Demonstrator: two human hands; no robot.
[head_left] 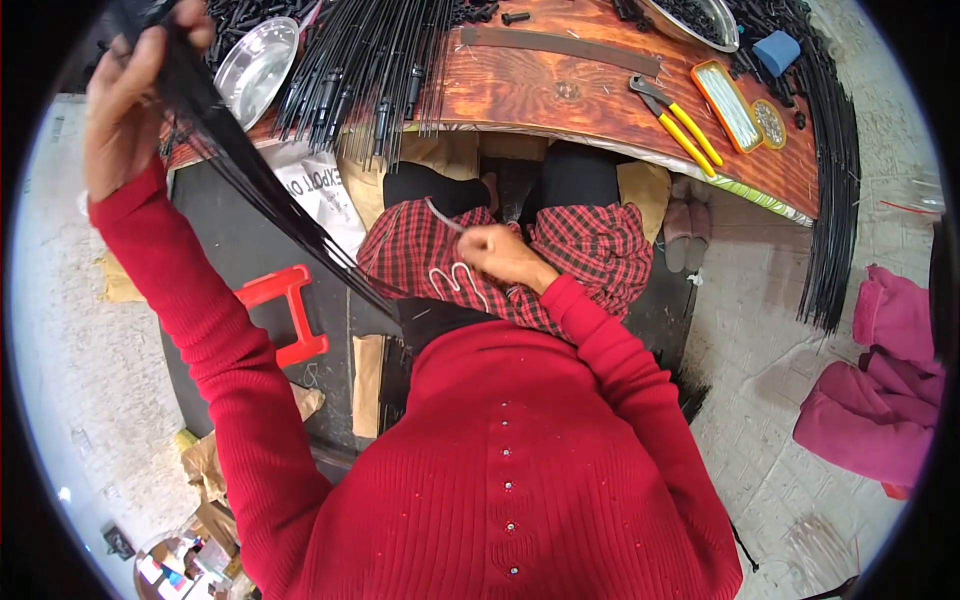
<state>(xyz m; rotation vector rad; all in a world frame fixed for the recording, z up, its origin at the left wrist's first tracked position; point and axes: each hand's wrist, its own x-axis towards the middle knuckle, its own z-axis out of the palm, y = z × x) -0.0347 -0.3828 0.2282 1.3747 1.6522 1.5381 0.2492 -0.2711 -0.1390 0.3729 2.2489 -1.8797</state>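
Our left hand (120, 118) grips black strands (225, 127), cut off above it; our right hand (505, 255) is blurry, can't tell if we're pinching the pale strip (443, 214) beside it.

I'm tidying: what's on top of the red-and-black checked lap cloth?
A thin white bent cord and, at the blurred right hand, a pale strip; the hand hides part of the cloth.

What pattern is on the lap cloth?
The cloth has red and black checks, best seen in the head view.
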